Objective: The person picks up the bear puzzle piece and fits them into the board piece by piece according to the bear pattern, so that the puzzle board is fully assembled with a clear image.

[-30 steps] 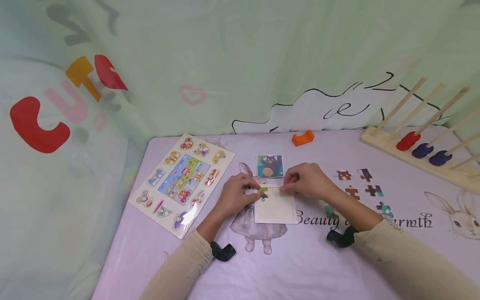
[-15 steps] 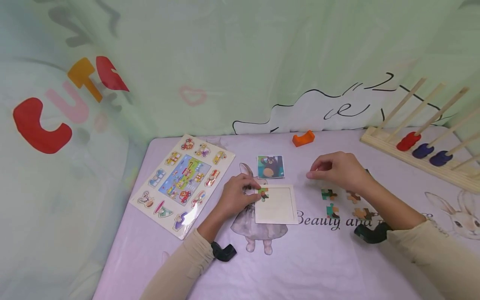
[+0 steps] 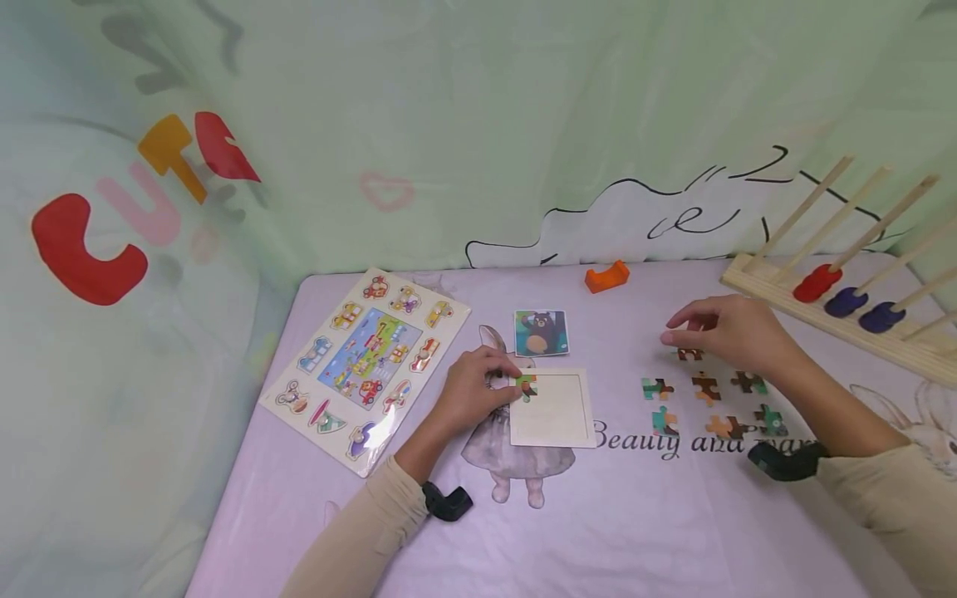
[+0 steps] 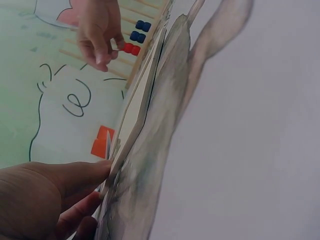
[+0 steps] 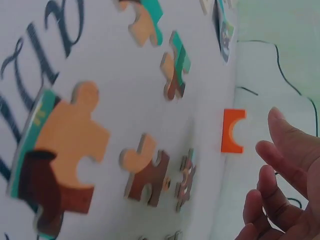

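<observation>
My left hand (image 3: 474, 384) pinches the upper left edge of a square wooden puzzle tray (image 3: 553, 423); in the left wrist view its thumb lies along the tray's rim. One jigsaw piece (image 3: 527, 388) sits in the tray's upper left corner. Above the tray lies a square bear picture card (image 3: 542, 333). My right hand (image 3: 736, 332) hovers over several loose jigsaw pieces (image 3: 706, 388) on the right, partly covering them. Its fingers (image 5: 267, 185) are loosely bent, with nothing between them in the right wrist view. One bear piece (image 5: 75, 145) looms large there.
At left lies a knob puzzle board (image 3: 310, 384) with vehicle pieces. An orange notched block (image 3: 607, 277) is near the back edge. A wooden abacus (image 3: 748, 272) with red and blue beads stands at the back right. Fabric (image 3: 478, 124) hangs behind the table.
My right hand has left the tray's upper edge and moved right, to above the loose pieces, uncovering some of them. My left hand stays on the tray.
</observation>
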`<state>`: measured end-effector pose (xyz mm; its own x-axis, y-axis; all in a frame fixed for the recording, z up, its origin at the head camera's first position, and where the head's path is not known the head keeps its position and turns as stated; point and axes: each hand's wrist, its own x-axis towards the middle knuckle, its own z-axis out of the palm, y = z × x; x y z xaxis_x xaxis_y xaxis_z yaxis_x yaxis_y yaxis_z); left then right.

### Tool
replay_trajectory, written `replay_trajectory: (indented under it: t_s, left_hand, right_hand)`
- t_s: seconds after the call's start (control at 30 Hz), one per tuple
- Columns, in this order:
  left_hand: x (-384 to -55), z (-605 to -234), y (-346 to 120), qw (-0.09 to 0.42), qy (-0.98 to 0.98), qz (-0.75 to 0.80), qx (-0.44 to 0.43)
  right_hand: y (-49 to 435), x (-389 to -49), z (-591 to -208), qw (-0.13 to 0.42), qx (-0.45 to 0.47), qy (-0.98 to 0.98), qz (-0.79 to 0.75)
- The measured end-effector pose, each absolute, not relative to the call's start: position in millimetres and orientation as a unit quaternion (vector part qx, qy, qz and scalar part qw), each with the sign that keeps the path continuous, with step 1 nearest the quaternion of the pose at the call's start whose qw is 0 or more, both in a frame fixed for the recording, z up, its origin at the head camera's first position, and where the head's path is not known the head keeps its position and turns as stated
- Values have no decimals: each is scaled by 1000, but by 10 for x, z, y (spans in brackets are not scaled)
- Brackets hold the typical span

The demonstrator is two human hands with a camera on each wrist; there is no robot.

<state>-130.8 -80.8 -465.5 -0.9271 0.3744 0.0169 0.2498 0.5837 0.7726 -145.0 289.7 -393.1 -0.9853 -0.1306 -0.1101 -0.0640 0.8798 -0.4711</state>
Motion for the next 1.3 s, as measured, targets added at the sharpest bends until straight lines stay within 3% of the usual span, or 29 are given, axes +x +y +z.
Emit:
replay_trajectory:
  t_s: [0.6,1.3]
  left_hand:
    - [-1316,-4665,-815,69,886,421,181]
    - [-1308,-4638,-809,73,891,411,179]
  right_hand:
    - [3241,-1507,-4188,71,-36,973,-215]
    - [3303,-1578,-4312,123,-10,968,-219]
